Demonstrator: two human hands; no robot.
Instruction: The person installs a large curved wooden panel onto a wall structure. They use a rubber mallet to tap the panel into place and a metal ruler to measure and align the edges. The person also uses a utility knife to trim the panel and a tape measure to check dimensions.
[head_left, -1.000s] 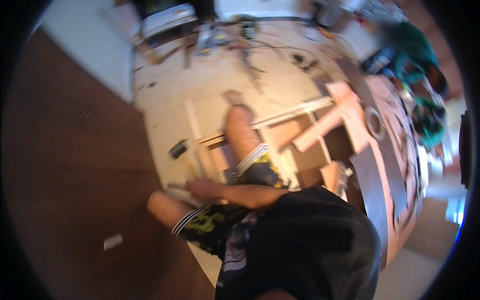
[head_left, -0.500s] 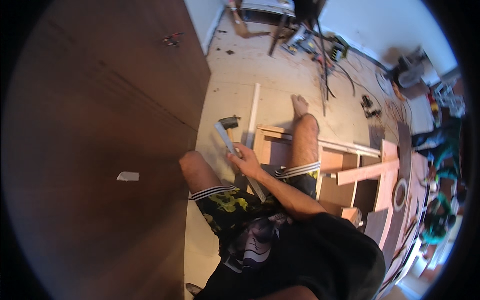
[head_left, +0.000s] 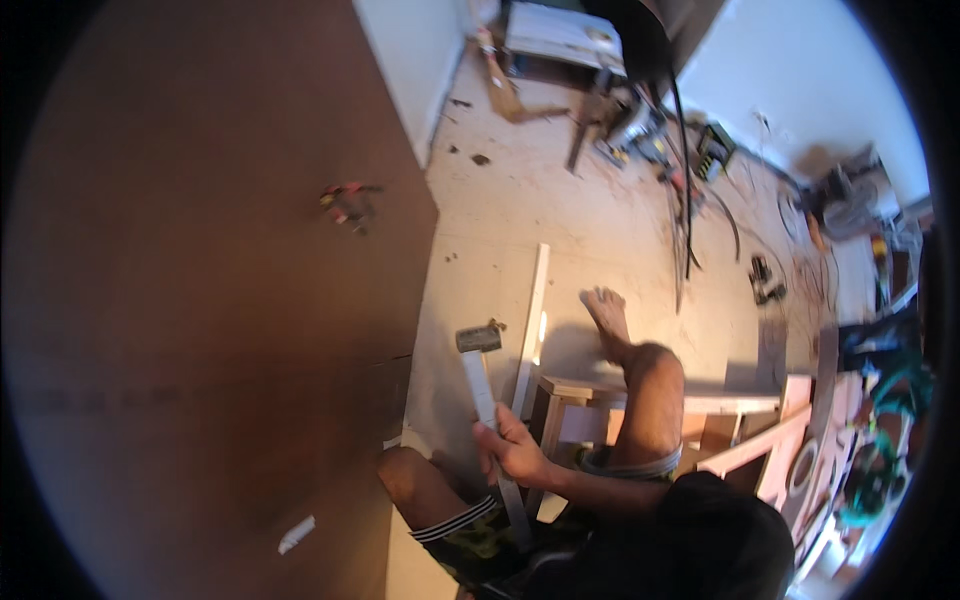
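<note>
While right hand [head_left: 512,450] grips hammer [head_left: 482,375] — brown panel [head_left: 200,300] edge beside

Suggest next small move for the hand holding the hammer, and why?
Probably slide the hand toward the handle's end before any swing. It grips the hammer mid-handle, the head raised above the floor beside the thin wooden strip and wooden frame. Only one hand shows; which one is unclear.

hammer [head_left: 483,380]: dull grey metal head, pale smooth handle
panel [head_left: 200,300]: dark brown wood, matt, smooth
strip [head_left: 532,325]: light bare wood
floor [head_left: 560,220]: pale, dusty, rough
</note>
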